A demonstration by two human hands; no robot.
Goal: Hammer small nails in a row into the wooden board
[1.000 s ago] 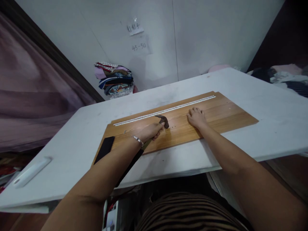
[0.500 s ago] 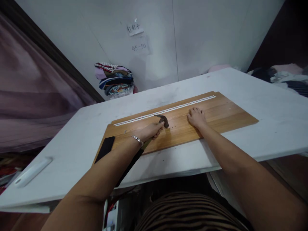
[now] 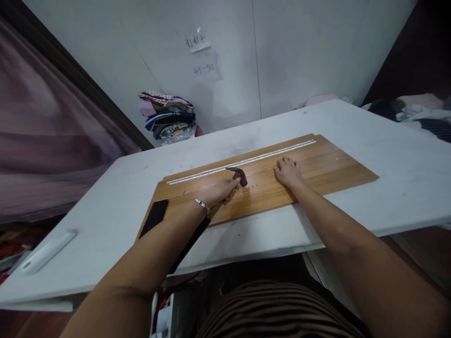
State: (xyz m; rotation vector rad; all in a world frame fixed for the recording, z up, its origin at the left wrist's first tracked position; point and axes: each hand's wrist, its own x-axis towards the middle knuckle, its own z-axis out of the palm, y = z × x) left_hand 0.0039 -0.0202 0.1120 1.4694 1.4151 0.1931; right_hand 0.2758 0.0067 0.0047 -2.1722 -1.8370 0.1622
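Observation:
My left hand (image 3: 223, 190) is closed round a claw hammer (image 3: 241, 176), gripping it close under the dark metal head. Its handle runs back beneath my wrist to a black grip. The head is just over a wood-grain board (image 3: 334, 169), beside a few tiny dark spots (image 3: 252, 186); whether these are nails or holes I cannot tell. My right hand (image 3: 288, 172) rests on the board to the right of the hammer, fingers loosely bent and holding nothing. A long silvery strip (image 3: 260, 157) lies along the board's far side.
The board lies on a white table (image 3: 384, 141). A black flat piece (image 3: 155, 216) is at the board's left end. At the table's left lies a white long object (image 3: 49, 251). Folded cloths (image 3: 171, 117) are stacked by the wall, and a curtain (image 3: 52, 117) hangs at left.

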